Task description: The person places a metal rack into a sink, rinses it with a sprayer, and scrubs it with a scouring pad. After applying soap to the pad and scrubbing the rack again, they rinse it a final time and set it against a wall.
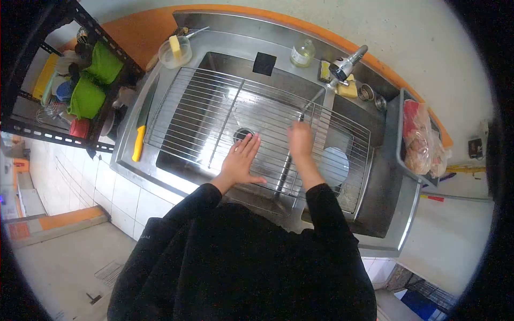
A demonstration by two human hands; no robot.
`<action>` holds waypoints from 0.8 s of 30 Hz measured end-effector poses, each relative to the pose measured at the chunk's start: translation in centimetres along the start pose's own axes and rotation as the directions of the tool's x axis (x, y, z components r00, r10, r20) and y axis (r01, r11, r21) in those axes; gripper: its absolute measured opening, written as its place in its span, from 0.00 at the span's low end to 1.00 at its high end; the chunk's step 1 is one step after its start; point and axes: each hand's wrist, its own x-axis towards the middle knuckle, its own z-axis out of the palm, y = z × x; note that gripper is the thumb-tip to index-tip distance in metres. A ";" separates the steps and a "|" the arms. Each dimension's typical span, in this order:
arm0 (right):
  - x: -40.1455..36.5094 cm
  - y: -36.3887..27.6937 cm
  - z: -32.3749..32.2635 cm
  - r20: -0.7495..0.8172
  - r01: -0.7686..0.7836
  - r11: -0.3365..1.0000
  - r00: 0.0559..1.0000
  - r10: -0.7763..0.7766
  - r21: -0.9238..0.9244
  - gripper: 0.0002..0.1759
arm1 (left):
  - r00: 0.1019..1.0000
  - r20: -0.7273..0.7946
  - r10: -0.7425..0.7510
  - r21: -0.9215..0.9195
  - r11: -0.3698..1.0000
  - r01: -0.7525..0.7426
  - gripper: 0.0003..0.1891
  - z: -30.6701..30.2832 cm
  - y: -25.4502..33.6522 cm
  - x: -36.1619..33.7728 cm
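A wire cooling rack (218, 129) lies across the two basins of a steel sink (225, 60). My left hand (241, 160) is open on the rack, fingers spread and palm down over the wires near the drain. My right hand (301, 143) is closed in a fist over the rack, close to the divider between the basins. I cannot tell what is in it. Beyond that fist, the thin faucet spout (316, 100) reaches down toward the rack. Beneath the wires on the right shows a round pale plate (334, 165).
A yellow-handled knife (139, 142) lies on the left sink edge. A plastic bowl with a yellow sponge (175, 48), a bottle (303, 53) and the faucet (348, 64) line the back. At right stands a grey tray (402, 128) with bagged items; at left, a black shelf (59, 138).
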 end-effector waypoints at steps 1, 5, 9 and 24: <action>-0.6 -1.5 -0.4 0.013 0.097 0.995 0.995 -0.097 0.018 0.10 | 1.000 0.002 -0.002 -0.010 1.000 0.002 0.66 0.0 0.0 0.1; -0.1 -0.1 -2.5 0.116 0.122 0.991 0.985 -0.127 0.053 0.11 | 1.000 -0.003 0.005 -0.060 0.998 -0.005 0.67 0.3 0.0 0.0; 0.2 2.7 -4.0 0.013 0.239 0.969 0.971 -0.240 0.058 0.08 | 1.000 0.011 -0.010 -0.023 1.000 0.010 0.67 0.4 0.4 0.0; 2.6 9.2 -2.2 -0.243 -0.260 0.956 0.927 0.286 0.134 0.13 | 0.997 0.069 -0.038 0.036 0.999 0.035 0.68 0.3 1.1 0.8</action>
